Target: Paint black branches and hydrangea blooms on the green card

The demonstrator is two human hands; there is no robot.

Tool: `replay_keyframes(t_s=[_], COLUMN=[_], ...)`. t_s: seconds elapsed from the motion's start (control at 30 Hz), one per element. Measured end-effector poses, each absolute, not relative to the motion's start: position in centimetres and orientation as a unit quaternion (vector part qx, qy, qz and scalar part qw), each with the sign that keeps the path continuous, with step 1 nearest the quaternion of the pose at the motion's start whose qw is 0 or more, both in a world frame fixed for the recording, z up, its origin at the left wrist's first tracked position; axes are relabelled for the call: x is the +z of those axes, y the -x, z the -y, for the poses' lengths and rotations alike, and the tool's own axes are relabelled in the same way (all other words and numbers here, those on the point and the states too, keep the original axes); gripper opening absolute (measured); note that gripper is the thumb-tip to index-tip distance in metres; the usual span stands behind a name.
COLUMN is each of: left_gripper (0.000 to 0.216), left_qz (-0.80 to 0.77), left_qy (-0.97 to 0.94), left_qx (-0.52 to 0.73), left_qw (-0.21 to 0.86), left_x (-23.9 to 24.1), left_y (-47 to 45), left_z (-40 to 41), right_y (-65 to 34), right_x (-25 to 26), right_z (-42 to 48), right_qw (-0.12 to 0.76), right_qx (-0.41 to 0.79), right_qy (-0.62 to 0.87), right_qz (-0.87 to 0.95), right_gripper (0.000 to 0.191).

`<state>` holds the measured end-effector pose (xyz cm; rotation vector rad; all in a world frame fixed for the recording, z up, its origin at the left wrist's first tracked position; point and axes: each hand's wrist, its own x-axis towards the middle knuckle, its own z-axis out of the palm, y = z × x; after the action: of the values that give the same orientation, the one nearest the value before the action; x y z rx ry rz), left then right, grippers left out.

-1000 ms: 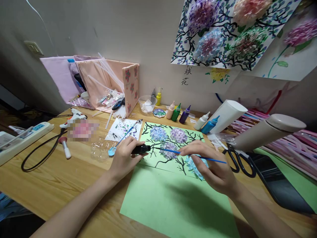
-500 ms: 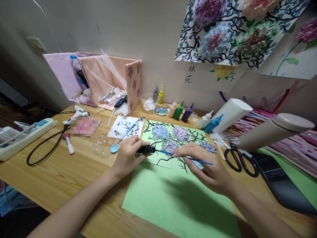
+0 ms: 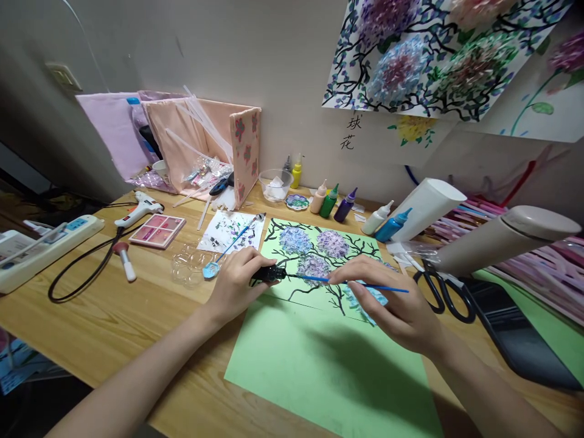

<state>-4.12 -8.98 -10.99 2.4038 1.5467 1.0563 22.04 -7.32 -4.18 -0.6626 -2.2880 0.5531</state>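
Note:
My left hand [image 3: 235, 287] is closed around a small black paint bottle [image 3: 269, 274] lying on its side at the left edge of a green painting of purple and blue flower balls [image 3: 319, 258]. My right hand [image 3: 396, 307] pinches a thin blue paintbrush [image 3: 360, 283] whose tip points into the bottle's mouth. Both hands rest over the painting and a plain green sheet [image 3: 328, 371] in front of it.
Paint bottles [image 3: 335, 205] stand in a row behind the painting, beside a small palette [image 3: 296, 202] and a clear bowl [image 3: 275, 184]. Black scissors [image 3: 440, 295] and a beige lamp head [image 3: 502, 239] lie to the right. A glue gun [image 3: 137, 210], power strip [image 3: 41, 249] and pink box [image 3: 205, 149] are left.
The right hand slid the brush slightly back and forth at the bottle mouth. The view shifted a little; the left hand stayed on the bottle.

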Motion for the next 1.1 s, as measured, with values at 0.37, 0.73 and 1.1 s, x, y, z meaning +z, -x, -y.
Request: replay_keyframes(t_s=[0.37, 0.73, 1.1], left_gripper=[0.027, 0.031, 0.031], left_qz=[-0.508, -0.505, -0.511], left_qy=[-0.786, -0.789, -0.788], left_qx=[0.348, 0.347, 0.341], left_qw=[0.05, 0.041, 0.031], left_x=[-10.95, -11.01, -10.86], left_y=[4.06, 4.0, 4.07], left_z=[8.93, 8.98, 8.9], right_y=[-22.7, -22.58, -22.9], right_x=[-3.99, -4.24, -4.29], right_z=[7.01, 6.94, 6.73], right_qw=[0.369, 0.375, 0.421], right_qx=[0.232, 0.251, 0.285], right_qy=[0.266, 0.263, 0.265], right_qz=[0.859, 0.853, 0.819], right_gripper=[0.021, 0.022, 0.021])
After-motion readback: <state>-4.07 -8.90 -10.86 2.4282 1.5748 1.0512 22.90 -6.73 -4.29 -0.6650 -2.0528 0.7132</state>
